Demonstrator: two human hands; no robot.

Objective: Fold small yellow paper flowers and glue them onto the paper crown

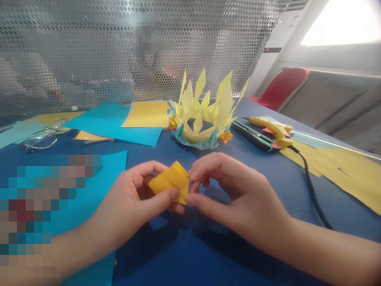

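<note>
A small folded piece of yellow paper (169,180) is pinched in my left hand (139,194), thumb across its front and fingers behind. My right hand (226,190) meets the paper's right edge, its thumb at the lower corner and its index finger near the upper one. Whether those right fingertips grip the paper or only touch it, I cannot tell. Behind both hands stands a paper crown (205,107) with tall pale yellow points, a light blue lower band and small orange paper pieces on its sides.
Blue sheets (111,119) and a yellow sheet (145,114) lie at the back left, near eyeglasses (41,139). At right are a yellow glue gun (278,133) with a black cord (311,186), a green-and-black tool (253,135) and yellow paper (348,169). A perforated metal panel (104,51) borders the table.
</note>
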